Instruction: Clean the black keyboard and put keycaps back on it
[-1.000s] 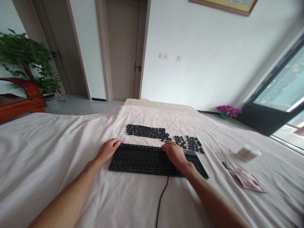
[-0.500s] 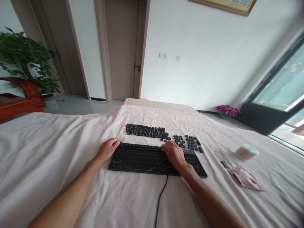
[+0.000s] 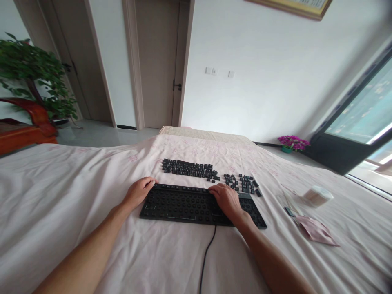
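A black keyboard lies on the pale sheet, most of its main keys stripped off so that bare key posts show. The top row of keys is still in place. My left hand grips the keyboard's far left corner, thumb and fingers closed around it. Over the top row, right of the middle, rests my right hand, its fingers bent together at the far edge. What its fingertips hold, if anything, is hidden. Loose black keycaps lie in rows beyond the keyboard, with a smaller group of keycaps to their right.
To the right are a round tub of cotton swabs, a pink cloth and a small dark object. A black cable runs from the keyboard's near edge towards me. The sheet is wrinkled.
My right hand has shifted very slightly to the right along the top row. My left hand stays at the keyboard's corner, and the keycaps have not moved.
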`<state>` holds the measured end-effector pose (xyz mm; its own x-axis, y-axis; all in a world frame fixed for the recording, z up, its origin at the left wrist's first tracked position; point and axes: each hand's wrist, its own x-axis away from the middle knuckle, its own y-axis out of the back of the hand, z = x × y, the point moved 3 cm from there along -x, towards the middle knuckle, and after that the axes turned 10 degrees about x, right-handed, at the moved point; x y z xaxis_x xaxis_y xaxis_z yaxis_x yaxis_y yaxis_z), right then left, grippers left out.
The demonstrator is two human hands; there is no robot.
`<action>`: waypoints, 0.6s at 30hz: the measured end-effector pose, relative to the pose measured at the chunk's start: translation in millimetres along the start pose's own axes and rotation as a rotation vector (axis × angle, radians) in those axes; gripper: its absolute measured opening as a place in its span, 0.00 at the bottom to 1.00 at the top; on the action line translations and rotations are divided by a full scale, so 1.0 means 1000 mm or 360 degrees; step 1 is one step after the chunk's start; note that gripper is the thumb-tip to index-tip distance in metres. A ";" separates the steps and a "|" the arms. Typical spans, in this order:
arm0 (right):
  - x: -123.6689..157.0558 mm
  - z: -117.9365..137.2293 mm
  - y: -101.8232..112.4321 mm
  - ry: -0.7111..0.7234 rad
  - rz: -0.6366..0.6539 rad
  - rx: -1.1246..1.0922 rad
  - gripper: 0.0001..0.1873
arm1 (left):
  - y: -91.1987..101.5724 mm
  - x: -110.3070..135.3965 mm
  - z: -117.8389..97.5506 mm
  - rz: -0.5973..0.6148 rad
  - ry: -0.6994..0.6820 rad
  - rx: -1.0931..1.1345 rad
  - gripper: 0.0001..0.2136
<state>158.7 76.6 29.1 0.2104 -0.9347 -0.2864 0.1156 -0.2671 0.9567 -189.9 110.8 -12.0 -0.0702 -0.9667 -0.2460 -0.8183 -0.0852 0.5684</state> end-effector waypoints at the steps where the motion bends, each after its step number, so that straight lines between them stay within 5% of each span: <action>1: -0.001 -0.001 0.001 -0.0017 0.0009 -0.0012 0.13 | 0.000 0.000 0.000 0.0000 0.0003 -0.0001 0.16; 18: -0.008 -0.006 -0.007 -0.0156 0.0052 -0.0198 0.13 | 0.000 0.001 -0.003 -0.0022 0.0011 -0.0008 0.17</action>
<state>162.3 87.8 24.2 0.1211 -0.9624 -0.2433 0.2307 -0.2111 0.9499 -188.6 109.0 -10.1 -0.0547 -0.9671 -0.2483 -0.8162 -0.0999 0.5691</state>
